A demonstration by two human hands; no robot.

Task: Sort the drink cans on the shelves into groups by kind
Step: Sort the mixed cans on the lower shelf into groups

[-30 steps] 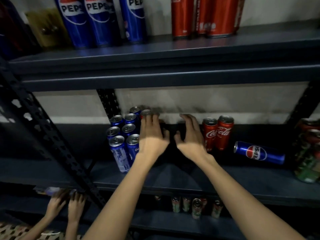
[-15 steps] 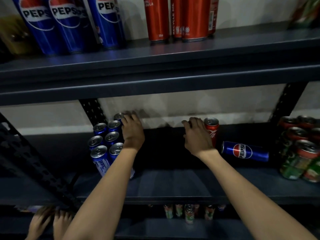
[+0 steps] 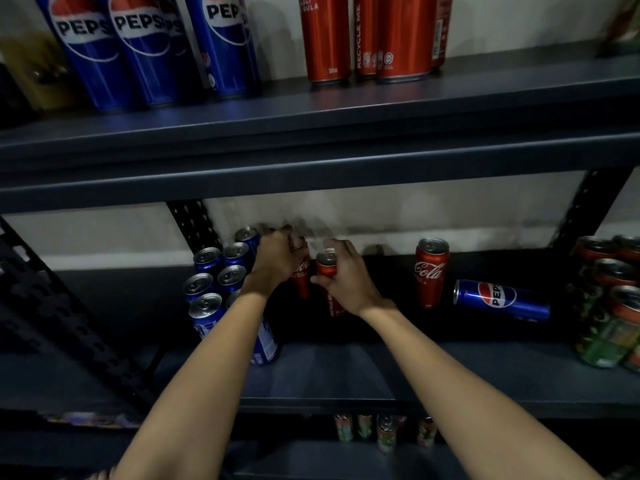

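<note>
Top shelf [image 3: 346, 109] — tall Pepsi cans [image 3: 138, 46] stand grouped at left, tall red cans [image 3: 374, 36] grouped beside them; this tier looks sorted.

Middle shelf [image 3: 329, 372] — in progress. Small blue cans [image 3: 207, 282] stand packed in a block at left. Your left hand [image 3: 273, 261] is closed over a red Coca-Cola can [image 3: 300, 278] just beside that block; your right hand [image 3: 346, 275] is wrapped around a second red can [image 3: 327, 268], the two cans nearly touching. A third Coca-Cola can [image 3: 430, 271] stands alone, well apart to the right. A lone Pepsi can [image 3: 502, 299] lies on its side near it — not yet grouped. Green-and-red cans [image 3: 609, 299] are clustered at far right; the edge is too distorted to confirm one kind.

Lower shelf: a few mixed cans [image 3: 384, 433], dim.

Remaining, by my reckoning: gather the three red cans, right and rehome the fallen Pepsi, check the lower shelf.
</note>
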